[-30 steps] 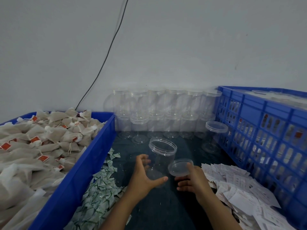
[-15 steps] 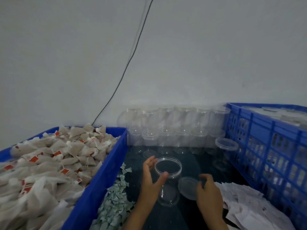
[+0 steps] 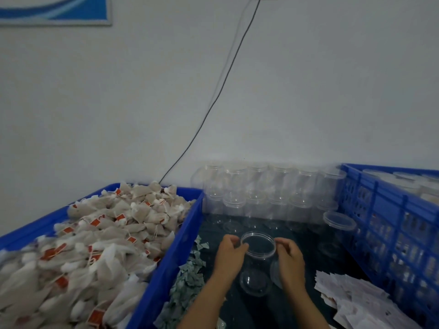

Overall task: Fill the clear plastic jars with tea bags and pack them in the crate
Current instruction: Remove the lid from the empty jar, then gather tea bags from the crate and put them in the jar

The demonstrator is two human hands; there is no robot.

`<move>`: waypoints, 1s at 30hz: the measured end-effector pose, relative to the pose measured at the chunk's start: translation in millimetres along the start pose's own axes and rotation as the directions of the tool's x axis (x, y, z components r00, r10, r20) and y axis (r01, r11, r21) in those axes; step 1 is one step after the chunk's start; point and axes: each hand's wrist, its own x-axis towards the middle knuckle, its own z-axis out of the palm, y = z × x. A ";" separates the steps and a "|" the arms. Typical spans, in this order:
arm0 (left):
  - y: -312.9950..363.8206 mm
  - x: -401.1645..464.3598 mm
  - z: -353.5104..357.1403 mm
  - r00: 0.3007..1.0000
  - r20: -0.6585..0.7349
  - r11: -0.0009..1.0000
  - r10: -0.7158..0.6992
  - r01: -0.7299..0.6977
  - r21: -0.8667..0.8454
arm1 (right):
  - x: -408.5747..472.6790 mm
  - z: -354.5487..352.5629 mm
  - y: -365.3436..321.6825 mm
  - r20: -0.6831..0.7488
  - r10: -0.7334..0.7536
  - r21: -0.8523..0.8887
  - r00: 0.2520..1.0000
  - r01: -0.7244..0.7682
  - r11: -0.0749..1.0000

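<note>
A single head-worn view looks forward and down from close above the dark bench, facing a pale wall just behind it. The blue tub of tea bags fills the lower left, the blue slatted plastic crate the right edge.

The dark desk carries a blue bin, a blue crate, clear jars, one open jar, green packets and white papers.
</note>
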 end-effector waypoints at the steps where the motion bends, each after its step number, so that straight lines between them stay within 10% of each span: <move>1: 6.9 0.2 -3.4 0.999 -0.006 0.998 -0.042 0.043 0.044 | 0.9 1.7 -4.1 -0.013 0.004 0.008 1.000 -0.004 1.000; 11: 71.8 8.5 -92.2 0.984 -0.115 0.955 0.137 -0.100 0.278 | -16.9 60.4 -75.7 -0.008 -0.228 0.122 0.974 0.228 0.966; 19: 38.7 7.3 -188.6 0.996 -0.083 0.885 0.029 0.013 0.466 | -45.2 143.4 -81.0 0.335 0.021 0.232 0.942 -0.104 0.967; 26: 14.3 3.8 -214.4 0.995 -0.092 0.942 -0.026 0.055 0.331 | -41.0 201.8 -67.2 0.390 0.107 0.194 0.915 -0.195 0.961; 30: 17.1 5.6 -216.9 0.986 -0.140 0.993 -0.089 0.099 0.068 | -23.9 225.3 -52.9 0.457 0.027 -0.044 0.889 -0.007 0.999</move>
